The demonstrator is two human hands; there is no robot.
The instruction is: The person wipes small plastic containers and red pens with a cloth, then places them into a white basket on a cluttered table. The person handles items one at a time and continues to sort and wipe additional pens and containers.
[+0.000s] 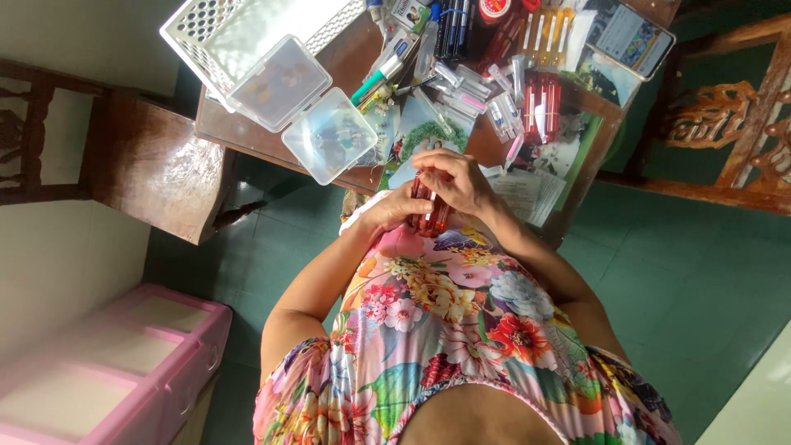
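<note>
bundle of red plastic pens (pixel 431 216) – long axis vertical in view – gripped between left hand (pixel 394 208) and right hand (pixel 458 183), both closed on it, equally near.

From my remote seat, the bundle of slim red pens (pixel 432 216) is mostly covered by my left hand (pixel 392 208) and right hand (pixel 456 180). The white perforated plastic basket (pixel 216 33) is cut off by the top edge. The clear hinged plastic box (pixel 306 111) holds bits too blurred to identify.
</note>
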